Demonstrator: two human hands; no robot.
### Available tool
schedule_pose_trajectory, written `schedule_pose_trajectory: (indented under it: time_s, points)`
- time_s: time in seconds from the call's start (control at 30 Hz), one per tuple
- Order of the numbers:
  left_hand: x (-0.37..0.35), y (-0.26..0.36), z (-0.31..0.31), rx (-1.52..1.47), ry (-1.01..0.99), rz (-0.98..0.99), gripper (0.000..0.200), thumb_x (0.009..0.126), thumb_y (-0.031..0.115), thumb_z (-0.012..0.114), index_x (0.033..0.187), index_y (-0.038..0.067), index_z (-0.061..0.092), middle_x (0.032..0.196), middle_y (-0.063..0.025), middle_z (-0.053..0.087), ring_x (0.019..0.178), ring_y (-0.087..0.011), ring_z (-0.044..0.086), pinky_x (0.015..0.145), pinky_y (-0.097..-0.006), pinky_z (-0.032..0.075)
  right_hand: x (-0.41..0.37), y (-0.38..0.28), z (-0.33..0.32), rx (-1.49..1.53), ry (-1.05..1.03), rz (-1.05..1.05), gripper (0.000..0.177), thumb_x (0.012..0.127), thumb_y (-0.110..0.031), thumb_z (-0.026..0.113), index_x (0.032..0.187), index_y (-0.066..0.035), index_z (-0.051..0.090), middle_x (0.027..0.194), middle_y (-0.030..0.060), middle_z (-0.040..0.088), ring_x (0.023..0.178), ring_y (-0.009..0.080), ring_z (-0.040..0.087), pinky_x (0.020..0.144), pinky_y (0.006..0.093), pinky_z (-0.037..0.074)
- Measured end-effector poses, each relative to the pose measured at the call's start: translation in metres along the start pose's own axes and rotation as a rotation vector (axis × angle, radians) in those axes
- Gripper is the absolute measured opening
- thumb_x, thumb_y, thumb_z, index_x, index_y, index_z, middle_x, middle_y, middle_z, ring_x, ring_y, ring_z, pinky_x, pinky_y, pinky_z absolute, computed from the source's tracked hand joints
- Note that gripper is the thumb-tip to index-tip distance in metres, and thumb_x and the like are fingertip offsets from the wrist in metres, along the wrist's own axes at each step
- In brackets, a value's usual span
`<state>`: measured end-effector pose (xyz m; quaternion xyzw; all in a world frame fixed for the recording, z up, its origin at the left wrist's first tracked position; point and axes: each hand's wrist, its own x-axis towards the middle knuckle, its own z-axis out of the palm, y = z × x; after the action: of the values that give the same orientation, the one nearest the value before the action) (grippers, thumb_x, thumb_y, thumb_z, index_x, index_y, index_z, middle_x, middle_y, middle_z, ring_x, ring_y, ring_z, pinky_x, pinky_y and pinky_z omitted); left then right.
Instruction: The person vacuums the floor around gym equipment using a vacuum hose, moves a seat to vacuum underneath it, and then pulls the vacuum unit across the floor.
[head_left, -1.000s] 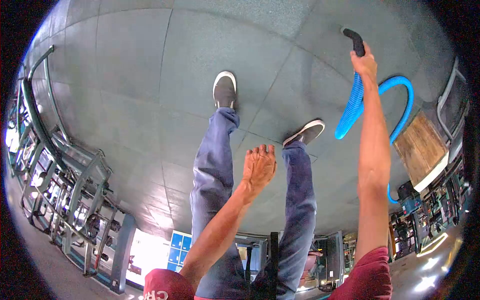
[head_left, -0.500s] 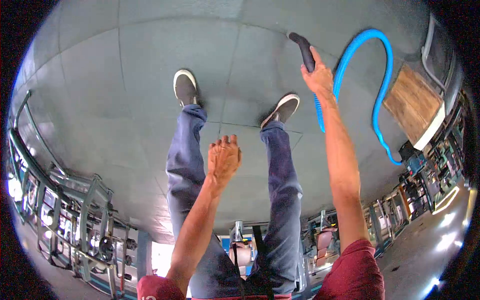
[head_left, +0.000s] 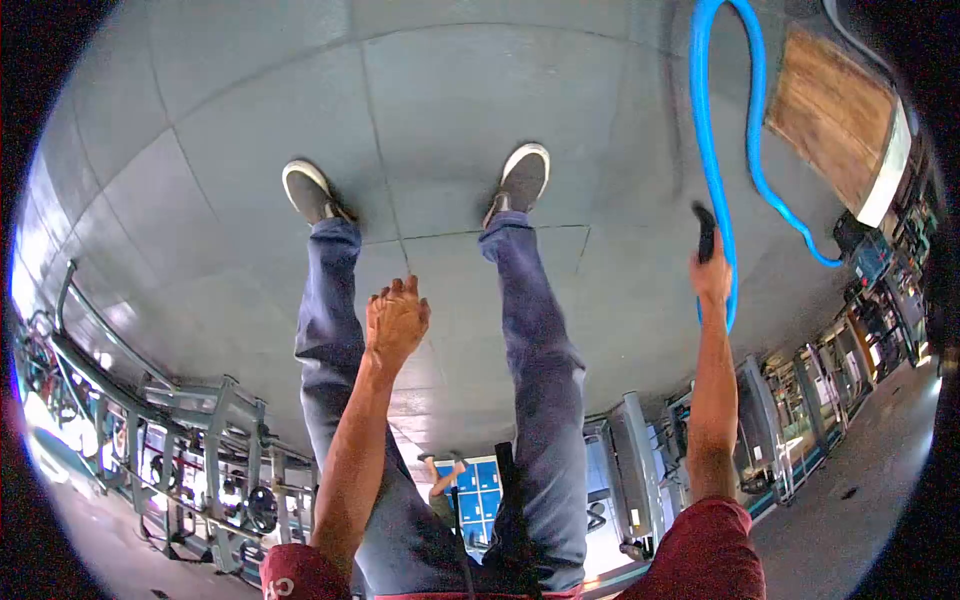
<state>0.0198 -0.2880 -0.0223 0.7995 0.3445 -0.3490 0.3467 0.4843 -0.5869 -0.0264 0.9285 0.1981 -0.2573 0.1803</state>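
Note:
My right hand is wrapped round a black vacuum hose handle, out to the right of my legs. A blue ribbed hose runs beside that hand, loops forward over the floor and bends back to the right. The handle looks short from this angle, and its join with the hose is hidden. In front of my left thigh hangs my left hand, back upward and fingers loosely curled, with nothing visible in it. My dark shoes with white soles stand apart on the grey floor.
A wood-topped box with a white side lies at the right, and the hose's far end reaches a dark blue and black machine. Gym racks with weights line the left edge. Another person is near blue lockers behind.
My right hand has drawn the handle back toward my body and outward to the right. The hose trails along straighter. My feet have shifted in view; my left hand keeps its curl.

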Motion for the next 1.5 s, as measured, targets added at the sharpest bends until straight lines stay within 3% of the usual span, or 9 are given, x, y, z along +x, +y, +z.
schedule_pose_trajectory:
  time_s: [0.07,0.13,0.2,0.47,0.67,0.9,1.0,1.1,1.5]
  points:
    - [-0.001,0.005,0.006,-0.011,-0.058,0.001,0.036,0.087,0.026,0.061,0.116,0.005,0.054,0.092,-0.0186,0.063,0.082,-0.0365,0.065,0.072,-0.0468,0.052,-0.043,0.06,-0.017,-0.056,-0.26,0.306,0.07,0.08,-0.012,0.059,0.145,-0.028,0.036,0.128,0.0166,0.059,0.1,0.042,0.063,0.081,0.0515,0.051]
    - [-0.007,0.005,0.02,-0.029,-0.04,0.028,0.035,0.087,0.024,0.06,0.116,0.005,0.053,0.09,-0.0197,0.063,0.08,-0.0385,0.065,0.07,-0.0487,0.052,-0.11,0.147,-0.012,0.098,-0.152,-0.067,0.07,0.076,-0.004,0.055,0.141,-0.026,0.043,0.136,0.0135,0.053,0.11,0.0374,0.059,0.088,0.0467,0.049]
    - [-0.012,0.009,0.032,-0.056,-0.089,0.003,0.034,0.087,0.024,0.06,0.116,0.006,0.053,0.091,-0.0197,0.063,0.08,-0.0393,0.064,0.069,-0.0489,0.052,-0.197,0.257,0.025,0.039,-0.313,0.217,0.04,0.092,-0.019,0.053,0.131,-0.016,0.055,0.114,0.0185,0.066,0.1,0.0356,0.064,0.087,0.0431,0.049]
    - [-0.04,0.055,0.016,-0.061,-0.115,0.06,0.037,0.085,0.025,0.062,0.115,0.005,0.055,0.095,-0.0189,0.063,0.085,-0.0366,0.065,0.075,-0.0474,0.053,-0.392,0.243,0.031,0.278,-0.597,0.564,0.046,0.087,-0.023,0.06,0.13,-0.006,0.054,0.108,0.0184,0.066,0.098,0.0312,0.065,0.085,0.0431,0.05]
    - [-0.018,0.162,-0.089,-0.082,-0.072,0.145,0.038,0.087,0.025,0.06,0.118,0.003,0.056,0.106,-0.0208,0.063,0.092,-0.039,0.064,0.081,-0.0457,0.052,-0.174,0.125,0.068,0.638,-0.154,0.216,0.06,0.086,-0.028,0.065,0.14,-0.011,0.045,0.11,0.0219,0.066,0.101,0.0375,0.065,0.084,0.0429,0.05]
    - [0.071,0.277,-0.076,-0.447,0.198,0.302,0.039,0.089,0.029,0.057,0.117,0.002,0.056,0.096,-0.0204,0.064,0.091,-0.0381,0.064,0.081,-0.0477,0.052,0.023,0.067,0.043,0.643,0.305,0.353,0.073,0.082,-0.031,0.067,0.147,-0.019,0.036,0.101,0.0261,0.067,0.09,0.0441,0.065,0.081,0.0505,0.049]
    - [0.086,0.313,-0.06,-0.062,-0.165,0.211,0.036,0.087,0.026,0.061,0.114,0.002,0.058,0.096,-0.0192,0.065,0.092,-0.037,0.065,0.082,-0.0482,0.051,0.095,0.086,0.03,0.754,0.426,0.438,0.07,0.082,-0.031,0.067,0.145,-0.018,0.039,0.106,0.0254,0.067,0.097,0.0442,0.064,0.085,0.0495,0.049]
    - [0.098,0.305,-0.062,0.076,-0.155,0.46,0.036,0.086,0.027,0.061,0.111,0.001,0.058,0.094,-0.0192,0.065,0.09,-0.0353,0.066,0.08,-0.0481,0.052,0.172,0.102,-0.002,0.584,0.342,0.246,0.07,0.081,-0.035,0.068,0.144,-0.017,0.042,0.109,0.0234,0.066,0.101,0.0435,0.063,0.087,0.0489,0.049]
    - [0.123,0.313,-0.071,0.279,-0.029,0.212,0.033,0.085,0.025,0.06,0.11,0.005,0.054,0.097,-0.0136,0.06,0.086,-0.0278,0.063,0.076,-0.044,0.049,0.357,0.127,-0.027,0.19,0.258,0.22,0.078,0.077,-0.054,0.064,0.145,-0.022,0.042,0.112,0.0233,0.066,0.103,0.043,0.063,0.091,0.048,0.05]
